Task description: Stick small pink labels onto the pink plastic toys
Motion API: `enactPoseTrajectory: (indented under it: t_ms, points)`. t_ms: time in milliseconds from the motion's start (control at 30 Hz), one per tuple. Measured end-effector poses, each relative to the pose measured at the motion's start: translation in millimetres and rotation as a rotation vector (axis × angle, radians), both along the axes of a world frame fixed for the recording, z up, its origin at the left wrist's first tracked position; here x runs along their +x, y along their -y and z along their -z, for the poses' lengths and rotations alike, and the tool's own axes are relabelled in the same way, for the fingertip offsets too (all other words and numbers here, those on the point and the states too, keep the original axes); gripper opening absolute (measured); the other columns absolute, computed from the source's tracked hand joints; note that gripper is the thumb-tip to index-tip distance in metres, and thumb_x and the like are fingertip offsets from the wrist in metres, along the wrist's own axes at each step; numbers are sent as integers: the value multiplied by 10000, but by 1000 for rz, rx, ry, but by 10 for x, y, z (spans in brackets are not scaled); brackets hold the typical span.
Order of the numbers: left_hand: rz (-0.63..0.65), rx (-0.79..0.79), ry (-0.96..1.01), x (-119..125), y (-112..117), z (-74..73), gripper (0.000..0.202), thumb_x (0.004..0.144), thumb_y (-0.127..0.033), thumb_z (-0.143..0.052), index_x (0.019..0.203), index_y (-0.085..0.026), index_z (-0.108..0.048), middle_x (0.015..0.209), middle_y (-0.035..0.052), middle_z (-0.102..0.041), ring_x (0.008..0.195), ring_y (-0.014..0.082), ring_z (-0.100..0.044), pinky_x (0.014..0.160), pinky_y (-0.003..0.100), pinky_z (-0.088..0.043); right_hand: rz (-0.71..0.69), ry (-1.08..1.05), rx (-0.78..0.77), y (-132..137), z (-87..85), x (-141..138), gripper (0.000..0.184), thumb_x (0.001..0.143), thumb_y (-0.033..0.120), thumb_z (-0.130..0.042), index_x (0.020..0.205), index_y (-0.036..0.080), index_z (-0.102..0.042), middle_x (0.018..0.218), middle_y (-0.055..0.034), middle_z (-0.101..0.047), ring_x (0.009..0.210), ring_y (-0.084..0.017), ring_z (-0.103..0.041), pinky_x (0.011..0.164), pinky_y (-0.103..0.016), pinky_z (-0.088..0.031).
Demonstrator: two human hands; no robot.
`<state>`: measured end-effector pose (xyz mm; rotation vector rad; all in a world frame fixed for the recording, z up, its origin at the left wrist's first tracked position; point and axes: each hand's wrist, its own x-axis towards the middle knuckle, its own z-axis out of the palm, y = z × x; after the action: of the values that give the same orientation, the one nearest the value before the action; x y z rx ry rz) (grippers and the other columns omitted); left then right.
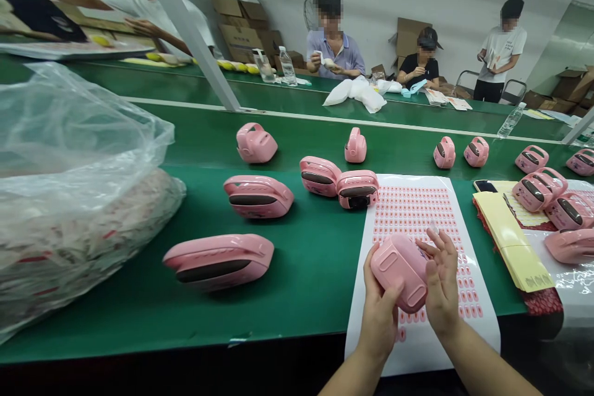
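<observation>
My left hand [381,312] is closed around a pink plastic device [400,266], thumb across its underside. The underside, with two long raised pads, faces me. Beside its right side is my right hand [440,278], fingers spread and thumb apart; whether it touches the casing I cannot tell. A small translucent piece [433,226] shows at its fingertips, too blurred to name. Beneath both hands lies a white sheet of small red-and-pink oval stickers [408,210]. Just beyond the sheet's left edge stands a similar pink device with a handle and an open dark front [358,190].
Several pink handled devices [257,197] stand on the green table [306,284]. At left bulges a clear plastic bag of packets [93,241]. Yellow paper [515,241] and a phone [485,186] lie right. A sloping post [195,31] rises ahead; people work beyond.
</observation>
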<state>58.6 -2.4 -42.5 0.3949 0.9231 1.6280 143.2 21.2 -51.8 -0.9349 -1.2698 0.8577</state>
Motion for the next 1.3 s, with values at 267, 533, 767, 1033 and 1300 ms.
enactPoseTrajectory:
  t_ms: [267, 533, 767, 1033, 1300]
  points:
    - [-44, -36, -68, 3, -13, 48, 698, 566, -394, -746, 1186, -246, -460, 1204, 92, -563, 1102, 316, -541, 883, 417, -466, 32, 36, 34, 34, 28, -8, 438, 925, 415, -420, 1335, 284, -338, 1350, -125, -424, 1125, -249, -538, 960, -529, -429]
    - [-55, -82, -61, 22, -20, 19, 677, 633, -481, -699, 1222, -251, -455, 1171, 90, -588, 1087, 307, -561, 873, 410, -474, 21, 47, 28, 34, 47, 2, 432, 929, 410, -407, 1336, 289, -330, 1325, -120, -438, 1124, -243, -533, 963, -529, -425]
    - [-19, -42, -36, 11, -22, 37, 689, 675, -615, -667, 1243, -278, -470, 1321, 91, -523, 1237, 288, -461, 937, 369, -441, 24, -15, -40, -37, 7, 29, 455, 916, 463, -413, 1327, 287, -330, 1316, -125, -441, 1070, -232, -573, 939, -514, -447]
    - [-67, -111, 82, -179, -112, 23, 359, 628, -493, -732, 845, -214, -671, 961, 59, -697, 869, 235, -641, 707, 342, -506, 40, -168, -174, -122, -65, 71, 510, 884, 537, -445, 1311, 278, -343, 1257, -125, -496, 1011, -239, -615, 883, -482, -489]
    - [-55, -106, 69, -188, -117, 57, 448, 628, -551, -728, 933, -234, -643, 985, 53, -689, 931, 242, -633, 744, 344, -504, 50, -200, -176, -90, -78, 47, 484, 887, 526, -435, 1299, 289, -345, 1255, -109, -504, 1015, -237, -618, 859, -459, -502]
